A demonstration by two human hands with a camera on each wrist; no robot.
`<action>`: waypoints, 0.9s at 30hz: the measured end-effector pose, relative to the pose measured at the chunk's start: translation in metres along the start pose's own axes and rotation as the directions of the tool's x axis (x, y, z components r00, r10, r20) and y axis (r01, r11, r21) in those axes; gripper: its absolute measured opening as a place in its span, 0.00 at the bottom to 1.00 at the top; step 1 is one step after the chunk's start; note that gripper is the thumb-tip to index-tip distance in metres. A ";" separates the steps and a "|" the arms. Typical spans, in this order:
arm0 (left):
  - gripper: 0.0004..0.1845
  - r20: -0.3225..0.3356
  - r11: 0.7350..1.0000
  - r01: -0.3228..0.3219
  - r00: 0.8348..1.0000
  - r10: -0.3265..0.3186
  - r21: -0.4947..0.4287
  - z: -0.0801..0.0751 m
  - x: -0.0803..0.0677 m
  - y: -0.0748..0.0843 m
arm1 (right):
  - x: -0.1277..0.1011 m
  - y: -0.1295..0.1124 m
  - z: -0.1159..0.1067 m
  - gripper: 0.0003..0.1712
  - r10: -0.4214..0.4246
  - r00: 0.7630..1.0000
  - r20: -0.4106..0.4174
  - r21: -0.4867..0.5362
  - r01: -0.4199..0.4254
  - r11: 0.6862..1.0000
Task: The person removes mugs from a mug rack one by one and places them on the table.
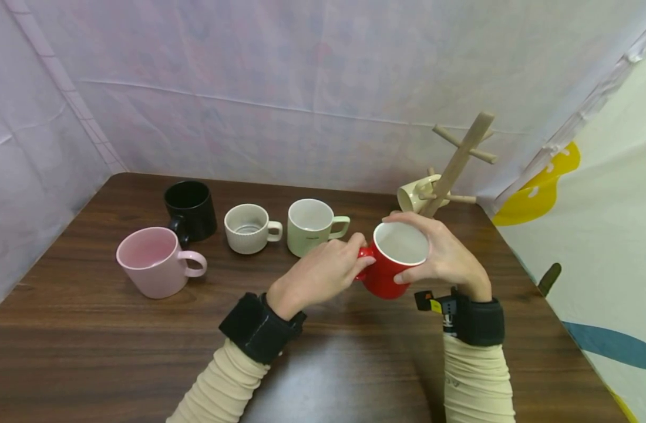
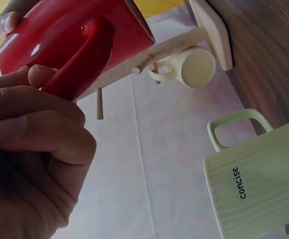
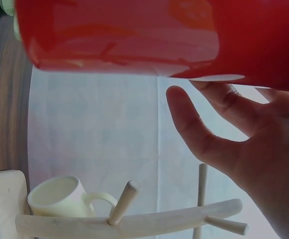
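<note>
Hands share the red mug [image 1: 394, 261]: left hand [image 1: 323, 273] pinches its handle, right hand [image 1: 444, 255] cups the rim. Best steady it near the wooden rack [image 1: 452, 167].

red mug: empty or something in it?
Empty. The head view looks into the red mug: bare white inside, nothing in it. The left hand pinches its handle and the right hand cups its side.
</note>
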State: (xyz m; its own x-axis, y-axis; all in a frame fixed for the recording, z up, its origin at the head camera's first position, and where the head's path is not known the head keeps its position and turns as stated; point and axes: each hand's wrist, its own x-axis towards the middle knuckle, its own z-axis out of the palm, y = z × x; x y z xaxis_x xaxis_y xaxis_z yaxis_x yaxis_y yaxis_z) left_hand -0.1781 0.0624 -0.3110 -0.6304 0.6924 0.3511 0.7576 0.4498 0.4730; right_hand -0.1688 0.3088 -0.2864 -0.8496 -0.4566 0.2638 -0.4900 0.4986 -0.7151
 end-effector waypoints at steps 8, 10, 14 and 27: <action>0.12 0.033 0.999 0.042 0.999 -0.041 -0.007 -0.001 -0.002 0.000 | 0.001 -0.001 0.002 0.43 0.000 1.000 0.003 0.000 0.000 1.000; 0.12 0.034 0.999 0.037 0.999 -0.037 0.007 0.000 -0.001 -0.001 | 0.002 -0.001 0.002 0.43 0.000 1.000 0.003 0.001 0.000 1.000; 0.12 0.036 0.999 0.031 0.999 -0.032 0.020 0.001 -0.001 -0.001 | 0.002 -0.002 0.002 0.43 -0.004 1.000 0.003 -0.002 0.004 1.000; 0.12 0.057 0.998 0.049 0.997 -0.051 0.036 0.000 -0.001 -0.003 | 0.004 0.000 0.003 0.43 -0.008 1.000 0.012 -0.022 0.008 1.000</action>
State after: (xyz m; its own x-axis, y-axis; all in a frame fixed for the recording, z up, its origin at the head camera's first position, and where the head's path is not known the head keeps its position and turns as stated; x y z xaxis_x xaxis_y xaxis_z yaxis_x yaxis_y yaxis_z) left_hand -0.1800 0.0603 -0.3130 -0.6578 0.6992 0.2800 0.7311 0.5033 0.4607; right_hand -0.1714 0.3045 -0.2875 -0.8431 -0.4697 0.2617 -0.5013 0.5107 -0.6984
